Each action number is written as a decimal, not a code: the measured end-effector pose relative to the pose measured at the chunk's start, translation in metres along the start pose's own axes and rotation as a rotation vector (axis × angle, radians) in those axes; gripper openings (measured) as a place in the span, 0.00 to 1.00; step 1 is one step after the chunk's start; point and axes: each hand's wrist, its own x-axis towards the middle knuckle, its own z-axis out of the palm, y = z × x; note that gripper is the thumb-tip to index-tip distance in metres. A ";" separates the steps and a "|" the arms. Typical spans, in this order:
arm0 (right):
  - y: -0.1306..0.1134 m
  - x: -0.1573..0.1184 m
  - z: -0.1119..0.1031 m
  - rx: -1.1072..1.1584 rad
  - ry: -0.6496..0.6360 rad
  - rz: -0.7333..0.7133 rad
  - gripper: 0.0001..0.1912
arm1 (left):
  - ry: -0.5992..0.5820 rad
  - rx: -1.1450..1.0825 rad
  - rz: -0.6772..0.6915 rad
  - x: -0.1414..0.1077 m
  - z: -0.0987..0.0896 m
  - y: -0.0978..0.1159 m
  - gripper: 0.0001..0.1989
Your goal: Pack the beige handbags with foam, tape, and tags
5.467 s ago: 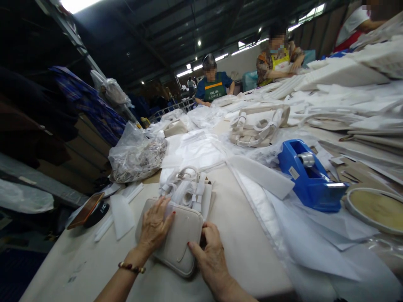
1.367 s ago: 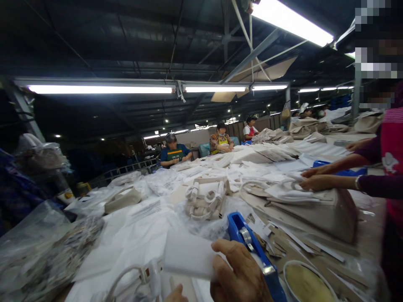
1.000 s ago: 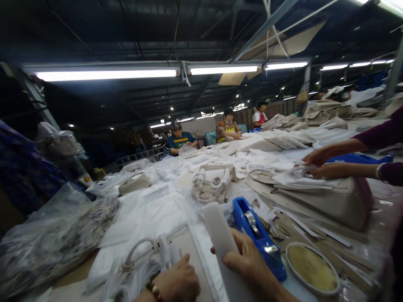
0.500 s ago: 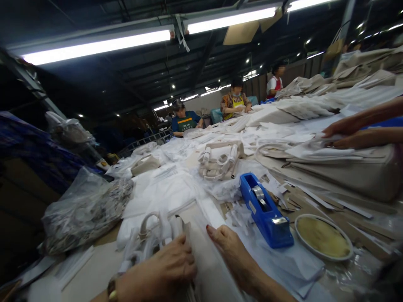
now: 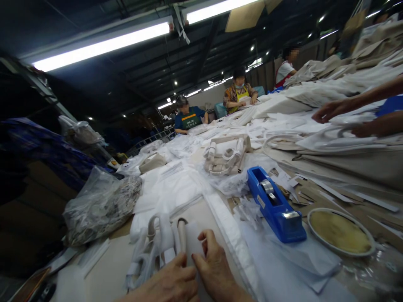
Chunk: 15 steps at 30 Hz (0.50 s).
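At the near middle of the surface (image 5: 108, 266), a beige bag (image 5: 181, 239) lies with its white-wrapped straps (image 5: 162, 235) bundled on its left side. The left hand (image 5: 171, 279) is at the bag's near part, fingers drawn in against its beige edge; whether that grip pinches anything is hidden from sight. Just to the right, the right hand (image 5: 217, 268) has its grip released, thumb and forefinger parted beside a thin white sheet (image 5: 191, 237) that stands along the edge.

Right of the hands, well apart from them, sits a blue tape dispenser (image 5: 277, 205), and farther right a round tub (image 5: 340, 232) with yellowish contents. Beyond the straps, flat white wrapping (image 5: 163, 180) spreads toward the far side, with a second beige bag (image 5: 228, 157) right of it, its straps wrapped too. On the left rests a clear plastic sack (image 5: 103, 209) full of small pieces.

At the far side, one co-worker wears a green apron (image 5: 191, 121) and another, to the right, a yellow apron (image 5: 242, 96). From the right edge reach another person's forearms (image 5: 359, 102), over pale bag pieces.
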 end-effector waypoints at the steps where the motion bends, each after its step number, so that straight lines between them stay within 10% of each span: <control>1: 0.001 0.003 0.005 -0.027 0.019 0.002 0.16 | -0.009 0.001 0.004 0.001 0.009 0.000 0.11; 10: 0.035 0.010 0.033 -0.184 -0.195 0.025 0.18 | 0.043 0.119 0.028 -0.019 0.066 -0.004 0.09; 15: 0.033 0.013 0.027 -0.179 -0.289 0.035 0.27 | 0.182 0.216 -0.561 -0.120 0.080 -0.005 0.32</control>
